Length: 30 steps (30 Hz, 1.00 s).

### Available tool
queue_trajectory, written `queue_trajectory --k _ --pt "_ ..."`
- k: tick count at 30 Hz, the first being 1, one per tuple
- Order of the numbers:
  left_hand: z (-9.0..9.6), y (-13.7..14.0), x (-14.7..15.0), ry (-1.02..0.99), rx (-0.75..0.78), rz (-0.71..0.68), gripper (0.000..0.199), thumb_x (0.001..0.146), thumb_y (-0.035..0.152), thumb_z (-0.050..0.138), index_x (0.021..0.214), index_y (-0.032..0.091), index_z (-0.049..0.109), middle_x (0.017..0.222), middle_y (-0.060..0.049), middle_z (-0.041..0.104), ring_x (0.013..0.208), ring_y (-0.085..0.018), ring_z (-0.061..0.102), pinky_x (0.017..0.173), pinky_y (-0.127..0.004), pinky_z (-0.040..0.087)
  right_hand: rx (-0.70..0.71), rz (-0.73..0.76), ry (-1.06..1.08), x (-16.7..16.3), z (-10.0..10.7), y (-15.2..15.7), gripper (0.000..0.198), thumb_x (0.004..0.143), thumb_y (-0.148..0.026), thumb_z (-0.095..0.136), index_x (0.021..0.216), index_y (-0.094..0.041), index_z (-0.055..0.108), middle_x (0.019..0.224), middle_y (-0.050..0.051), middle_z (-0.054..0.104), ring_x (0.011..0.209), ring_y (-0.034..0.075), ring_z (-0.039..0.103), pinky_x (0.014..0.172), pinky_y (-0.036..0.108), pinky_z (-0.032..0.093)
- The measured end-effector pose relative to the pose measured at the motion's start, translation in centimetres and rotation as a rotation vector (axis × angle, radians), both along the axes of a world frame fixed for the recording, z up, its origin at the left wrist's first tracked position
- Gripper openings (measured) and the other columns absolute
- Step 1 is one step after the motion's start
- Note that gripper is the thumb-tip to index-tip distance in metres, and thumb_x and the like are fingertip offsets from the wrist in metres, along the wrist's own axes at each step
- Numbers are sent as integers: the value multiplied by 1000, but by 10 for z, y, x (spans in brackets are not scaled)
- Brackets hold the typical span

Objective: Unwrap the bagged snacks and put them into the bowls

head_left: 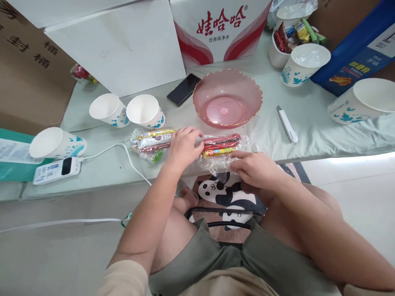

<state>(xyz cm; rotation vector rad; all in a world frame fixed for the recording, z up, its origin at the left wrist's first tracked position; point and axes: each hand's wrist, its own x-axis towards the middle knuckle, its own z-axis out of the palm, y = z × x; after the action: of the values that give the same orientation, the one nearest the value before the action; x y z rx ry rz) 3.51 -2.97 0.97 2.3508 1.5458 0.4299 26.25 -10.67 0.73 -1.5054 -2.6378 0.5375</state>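
Left hand (187, 146) on wrapped snacks (220, 144), pink bowl (226, 113) beyond

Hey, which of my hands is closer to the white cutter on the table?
Your right hand: it is just left of the white cutter and nearer your body. Your left hand is farther left, on the wrapped snacks.

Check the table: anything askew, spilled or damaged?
Nothing looks spilled or broken. Slightly untidy: clear wrap crumples around the snack packets at the front edge of the table, and a utility knife lies loose nearby; blade state unclear.
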Motion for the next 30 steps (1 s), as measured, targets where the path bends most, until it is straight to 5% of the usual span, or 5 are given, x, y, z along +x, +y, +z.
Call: queue_trajectory --k 11,16,19,24,30 --pt "6 6 1 -120 160 -37 6 87 25 64 83 21 64 95 -6 68 97 -25 62 89 -40 44 -160 170 238 -21 3 7 32 72 0 49 75 -23 71 92 1 73 71 13 62 60 26 36" --pt "12 -2 -4 -66 -103 -251 10 89 23 61 80 21 62 87 -3 65 79 -18 61 73 -33 45 -68 -107 276 -31 4 20 26 85 -8 43 96 -19 64 79 4 70 68 17 60 62 28 41" --pt "12 -3 -9 54 -187 -209 10 87 26 65 96 22 65 104 -5 66 92 -24 65 77 -35 48 118 -233 244 -32 -6 26 26 90 -12 42 99 -19 66 96 11 73 82 24 66 72 35 49" --pt "6 -2 -17 151 -310 -239 66 74 21 74 136 21 52 139 -13 57 125 -33 59 100 -43 49 349 -287 285 -34 -13 25 28 92 -15 47 113 -19 66 126 18 69 120 34 63 98 51 52" --pt "1 -2 -15 284 -416 -265 97 69 11 71 156 13 29 166 -21 29 156 -35 25 124 -46 29 218 29 376 -50 -19 23 48 87 -10 46 133 -16 57 139 15 63 130 26 59 106 45 52"
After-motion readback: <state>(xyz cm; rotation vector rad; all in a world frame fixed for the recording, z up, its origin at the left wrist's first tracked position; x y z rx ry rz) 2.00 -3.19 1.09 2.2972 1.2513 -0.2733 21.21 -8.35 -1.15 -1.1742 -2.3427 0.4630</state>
